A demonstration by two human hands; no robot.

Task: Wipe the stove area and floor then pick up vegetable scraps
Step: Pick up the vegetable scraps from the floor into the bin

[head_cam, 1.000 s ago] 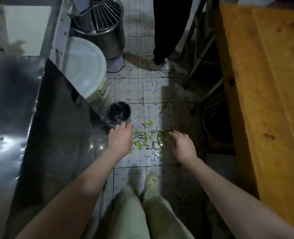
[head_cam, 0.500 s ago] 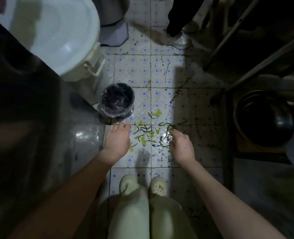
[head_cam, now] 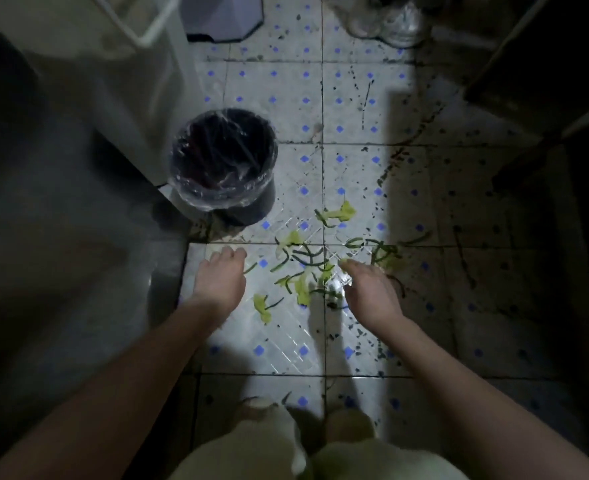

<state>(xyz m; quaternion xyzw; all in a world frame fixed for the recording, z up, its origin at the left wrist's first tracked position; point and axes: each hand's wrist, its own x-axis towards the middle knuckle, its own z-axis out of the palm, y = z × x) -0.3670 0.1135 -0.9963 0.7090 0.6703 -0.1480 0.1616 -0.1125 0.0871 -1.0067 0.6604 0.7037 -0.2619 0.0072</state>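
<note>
Loosely scattered vegetable scraps point(head_cam: 307, 265) lie between left hand point(head_cam: 221, 277) and right hand point(head_cam: 372, 292), fingers relaxed, holding nothing.

Bare forearms, pale trousers point(head_cam: 251, 455), pale shoes point(head_cam: 350, 424)

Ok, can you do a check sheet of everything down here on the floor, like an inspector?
Surface: floor, white tiles with blue dots, dirty with dark specks.
Job's things: green scraps scattered on the floor between the hands; lined bin standing just beyond the left hand.
Clutter: nothing seen besides the scraps.
Hands: left hand holds nothing, fingers down at the floor; right hand has its fingers stretched into the scraps.
Cables: nothing seen.
Surroundings: white tub at upper left; someone's shoe at the top; the right side is too dark to tell.
</note>
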